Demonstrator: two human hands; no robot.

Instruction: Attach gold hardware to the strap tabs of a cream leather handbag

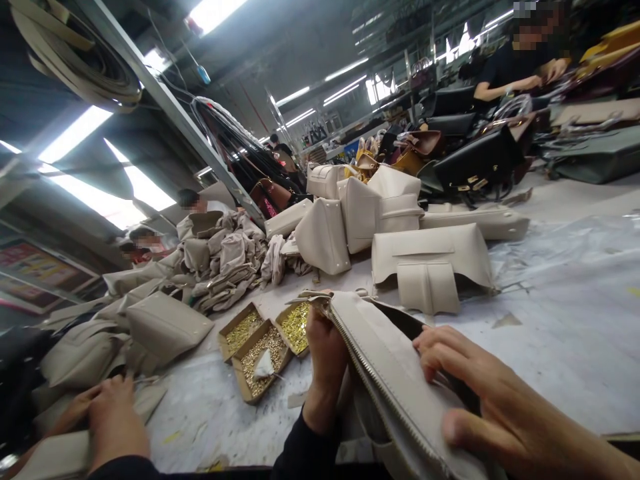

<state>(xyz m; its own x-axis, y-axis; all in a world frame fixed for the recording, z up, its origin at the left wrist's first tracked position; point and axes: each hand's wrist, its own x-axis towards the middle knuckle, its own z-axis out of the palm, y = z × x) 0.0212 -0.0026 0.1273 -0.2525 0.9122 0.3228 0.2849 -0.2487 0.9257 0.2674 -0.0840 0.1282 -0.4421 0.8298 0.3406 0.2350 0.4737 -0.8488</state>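
A beige leather handbag piece (383, 340) with a long metal zipper along its edge is held up in front of me, tilted. My left hand (325, 353) is closed around its far end, by the zipper's end. On the near right side, my right hand (485, 393) grips the panel, with its fingers over the edge and its thumb on the beige face. The lower part of the bag runs out of view at the bottom. Just left of my left hand sit cardboard trays of small gold hardware (257, 353), one with a white scrap in it.
Beige bag bodies (430, 257) stand across the table (565, 320), with a heap of beige pieces (230, 253) at left. A co-worker's hands (113, 417) are at lower left. Black bags (480, 167) lie at back right, near another person (525, 67). A metal post (175, 110) slants overhead.
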